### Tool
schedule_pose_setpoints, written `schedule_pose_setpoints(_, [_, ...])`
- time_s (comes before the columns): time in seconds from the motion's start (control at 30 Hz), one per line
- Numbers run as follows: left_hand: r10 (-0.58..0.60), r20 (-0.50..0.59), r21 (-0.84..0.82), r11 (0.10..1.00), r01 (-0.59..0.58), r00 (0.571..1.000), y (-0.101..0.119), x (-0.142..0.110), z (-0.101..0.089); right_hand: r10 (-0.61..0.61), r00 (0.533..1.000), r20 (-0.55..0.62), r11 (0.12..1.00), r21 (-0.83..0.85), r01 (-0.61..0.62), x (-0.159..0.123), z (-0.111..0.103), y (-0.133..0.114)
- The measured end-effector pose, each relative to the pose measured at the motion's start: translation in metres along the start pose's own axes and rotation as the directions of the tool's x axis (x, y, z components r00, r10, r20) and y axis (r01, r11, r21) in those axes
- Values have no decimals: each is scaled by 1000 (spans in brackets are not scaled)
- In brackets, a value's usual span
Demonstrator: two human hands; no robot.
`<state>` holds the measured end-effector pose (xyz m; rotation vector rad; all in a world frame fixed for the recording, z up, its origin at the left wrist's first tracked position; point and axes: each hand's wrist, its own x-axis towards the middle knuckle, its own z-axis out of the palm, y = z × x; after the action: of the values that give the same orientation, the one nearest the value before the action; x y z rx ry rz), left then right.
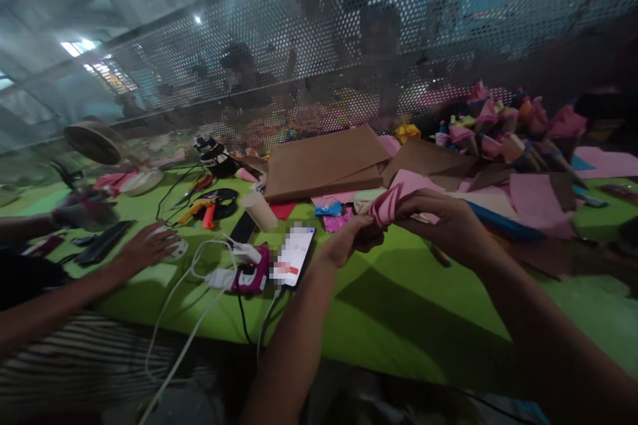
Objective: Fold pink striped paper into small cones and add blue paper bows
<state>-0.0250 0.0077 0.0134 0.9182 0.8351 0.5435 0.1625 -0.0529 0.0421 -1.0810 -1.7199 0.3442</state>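
A folded sheet of pink paper (pixel 387 204) is held between my two hands above the green table. My left hand (pixel 351 239) is closed around its lower end. Fingers of my right hand (pixel 433 215) pinch its right side, with the thumb hidden behind the paper. Just behind the hands lie a small blue packet (pixel 327 209) and a crumpled magenta piece (pixel 337 221). To the left of my left wrist rests a phone (pixel 298 255) with a lit screen.
A purple power strip (pixel 256 272) with white cables sits left of the phone. A flat brown cardboard box (pixel 323 162) lies behind, before a perforated metal screen (pixel 309 66). Several pink paper cones (pixel 488 139) are heaped at right. A co-worker's hand (pixel 149 245) rests at left near a fan (pixel 97 143).
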Motion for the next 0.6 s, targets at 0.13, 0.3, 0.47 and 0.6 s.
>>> schedule_pose_setpoints(0.13, [28, -6, -23, 999, -28, 1000, -2, 4, -1, -34, 999, 25, 999, -7, 34, 2, -3, 3])
schedule_pose_setpoints(0.3, [49, 18, -20, 999, -48, 999, -4, 5, 0, -65, 996, 57, 997, -42, 67, 2, -6, 3])
schedule_pose_setpoints(0.47, [64, 26, -32, 997, -64, 998, -2, 3, 3, -86, 995, 46, 995, -49, 88, 0, -2, 4])
schedule_pose_setpoints(0.6, [67, 24, -48, 997, -66, 997, -1, 4, 3, -110, 994, 23, 992, -66, 112, -1, 0, 9])
